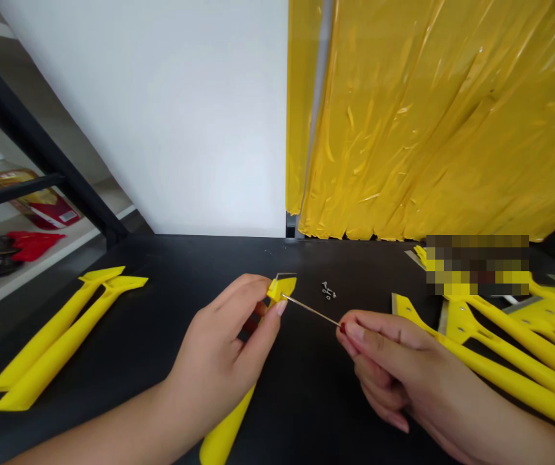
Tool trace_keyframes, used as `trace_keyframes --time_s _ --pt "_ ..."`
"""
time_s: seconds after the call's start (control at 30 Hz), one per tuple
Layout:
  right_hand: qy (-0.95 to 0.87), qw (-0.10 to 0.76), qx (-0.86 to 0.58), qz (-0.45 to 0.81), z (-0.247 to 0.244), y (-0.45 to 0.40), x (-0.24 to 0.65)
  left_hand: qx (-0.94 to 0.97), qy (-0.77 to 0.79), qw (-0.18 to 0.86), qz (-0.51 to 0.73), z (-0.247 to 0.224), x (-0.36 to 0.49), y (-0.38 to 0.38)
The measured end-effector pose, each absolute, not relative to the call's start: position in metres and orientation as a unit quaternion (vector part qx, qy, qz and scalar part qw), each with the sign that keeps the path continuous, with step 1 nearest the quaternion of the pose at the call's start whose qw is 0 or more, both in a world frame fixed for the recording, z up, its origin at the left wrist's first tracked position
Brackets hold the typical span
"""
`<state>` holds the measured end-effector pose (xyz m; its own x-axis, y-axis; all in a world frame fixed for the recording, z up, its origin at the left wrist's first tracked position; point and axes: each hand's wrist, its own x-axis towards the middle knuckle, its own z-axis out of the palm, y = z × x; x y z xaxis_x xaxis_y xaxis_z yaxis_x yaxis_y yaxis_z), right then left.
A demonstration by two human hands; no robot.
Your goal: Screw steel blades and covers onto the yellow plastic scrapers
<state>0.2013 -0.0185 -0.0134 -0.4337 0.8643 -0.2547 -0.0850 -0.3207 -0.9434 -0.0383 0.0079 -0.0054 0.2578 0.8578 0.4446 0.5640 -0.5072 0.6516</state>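
My left hand [229,349] grips a yellow scraper [226,423] near its head, thumb and fingers around the neck. A thin metal blade edge shows at the top of that head. Between the thumb and fingertips of my right hand [388,365] is a screwdriver [312,310]; its thin shaft points left and its tip meets the scraper head. Only a bit of its red handle shows, the rest being hidden in the hand. Several small screws and nuts [328,290] lie in a little pile on the black table [161,413], just beyond the two hands.
Two yellow scraper handles [68,336] lie side by side at the left. Several yellow scrapers with blades [481,336] are heaped at the right. Behind the table stand a white panel [185,116] and yellow plastic sheeting [432,123]. A shelf at far left bears a bottle [30,187].
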Motion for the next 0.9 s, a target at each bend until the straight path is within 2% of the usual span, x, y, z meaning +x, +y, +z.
trace_keyframes --time_s 0.1,0.2,0.33,0.43,0.7,0.9 --pt "-0.543 0.307 -0.456 0.635 -0.013 -0.018 0.204 0.767 0.465 0.191 0.398 -0.005 -0.039 0.011" --pt "-0.681 0.277 -0.513 0.444 -0.012 -0.02 0.211 0.728 0.496 0.236 0.41 -0.006 -0.04 0.014" --pt "-0.748 0.348 -0.503 0.257 -0.016 -0.019 0.218 0.626 0.507 0.391 0.445 -0.008 -0.041 0.022" --pt "-0.76 0.32 -0.506 0.252 -0.019 -0.016 0.219 0.555 0.491 0.498 0.451 -0.012 -0.04 0.029" --pt "-0.773 0.223 -0.529 0.269 -0.016 -0.019 0.209 0.433 0.459 0.662 0.405 -0.019 -0.031 0.022" --pt "-0.806 0.179 -0.526 0.204 -0.023 -0.021 0.201 0.439 0.404 0.699 0.394 -0.018 -0.031 0.015"
